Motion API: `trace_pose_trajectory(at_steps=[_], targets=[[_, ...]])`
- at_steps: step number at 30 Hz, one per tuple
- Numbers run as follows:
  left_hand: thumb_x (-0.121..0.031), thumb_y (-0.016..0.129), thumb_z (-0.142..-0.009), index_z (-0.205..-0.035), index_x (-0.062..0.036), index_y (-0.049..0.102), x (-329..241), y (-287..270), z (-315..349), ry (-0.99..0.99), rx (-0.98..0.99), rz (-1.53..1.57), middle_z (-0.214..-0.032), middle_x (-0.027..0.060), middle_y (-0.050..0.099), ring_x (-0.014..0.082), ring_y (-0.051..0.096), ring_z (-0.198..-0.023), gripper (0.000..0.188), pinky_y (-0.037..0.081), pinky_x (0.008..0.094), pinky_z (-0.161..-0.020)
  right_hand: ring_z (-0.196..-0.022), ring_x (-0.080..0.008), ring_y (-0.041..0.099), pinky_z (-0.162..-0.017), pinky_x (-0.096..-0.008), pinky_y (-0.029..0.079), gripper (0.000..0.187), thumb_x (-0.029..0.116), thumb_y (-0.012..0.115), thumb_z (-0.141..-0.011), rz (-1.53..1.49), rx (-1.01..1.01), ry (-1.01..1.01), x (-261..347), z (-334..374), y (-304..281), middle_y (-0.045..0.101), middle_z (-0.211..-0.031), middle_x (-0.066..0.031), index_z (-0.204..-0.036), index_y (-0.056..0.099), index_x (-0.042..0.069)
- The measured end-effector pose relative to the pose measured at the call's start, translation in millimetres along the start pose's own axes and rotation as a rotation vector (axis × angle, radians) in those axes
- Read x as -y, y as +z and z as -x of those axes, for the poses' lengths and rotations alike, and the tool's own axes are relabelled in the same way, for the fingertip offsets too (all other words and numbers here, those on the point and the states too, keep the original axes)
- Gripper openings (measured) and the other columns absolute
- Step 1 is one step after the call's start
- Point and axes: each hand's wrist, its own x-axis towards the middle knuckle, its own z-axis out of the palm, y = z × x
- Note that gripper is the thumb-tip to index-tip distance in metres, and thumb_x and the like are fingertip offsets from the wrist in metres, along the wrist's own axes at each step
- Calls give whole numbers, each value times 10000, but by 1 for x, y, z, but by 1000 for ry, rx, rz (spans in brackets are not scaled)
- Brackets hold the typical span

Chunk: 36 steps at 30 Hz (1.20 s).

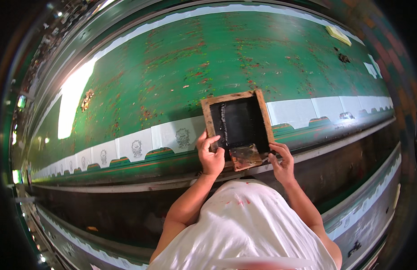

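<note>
A wooden screen-printing frame [206, 118] with dark mesh [242, 119] lies tilted over the table's near edge, across the row of white pieces. My left hand [211, 155] grips its left side near the lower corner, thumb and forefinger bent over the wood. Closed at the lower right corner, my right hand [282, 163] has its fingertips on the frame. Between my hands, a small ink-stained rectangular block [245, 157] rests inside the frame's near end. To the left, white pieces [170, 137] carry dark line prints; those on the right [291, 111] look blank.
A long green table [172, 72], speckled with ink, stretches ahead. A yellow pad [338, 35] and a dark lump [343, 58] sit at the far right; a crumpled brownish thing [87, 100] lies at the left. Another table [361, 220] with white pieces stands behind me.
</note>
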Motion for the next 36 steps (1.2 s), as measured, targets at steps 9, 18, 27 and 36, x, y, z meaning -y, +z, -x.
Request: trace_pose_trajectory(at_steps=[9,18,27,36], targets=[[131,720,-772,-1193,-76,792,-4,33,-1,-109,11,16,-1591,235,666,402,613,-1456,475,466,492,-1272,-1380,-397,699,-1127,-544,576,492,79,910,-857,408,349,-532,33,-32,-17,747,-1414,-152,-1336,799,78],[91,744,-823,-1289,-50,789,3,32,1,-196,41,-7,-1562,229,666,406,605,-1474,489,466,486,-1279,-1213,-322,734,-1035,-479,590,393,68,778,-886,611,551,-640,48,-66,6,780,-1285,-113,-1275,838,47],[73,774,-995,-1549,-6,661,-4,16,-31,-425,133,35,-1360,176,779,243,787,-1162,570,647,385,-977,-1184,-416,737,-1036,-523,603,322,-32,718,-956,518,918,-320,63,-180,10,781,-1175,-155,-1248,830,44],[103,793,-946,-1599,-8,623,-22,10,-57,-652,182,147,-1415,156,756,223,780,-1130,684,654,384,-939,-1252,-393,754,-1045,-525,592,418,-20,662,-918,638,436,-517,32,-229,50,811,-1236,-172,-1285,837,77]])
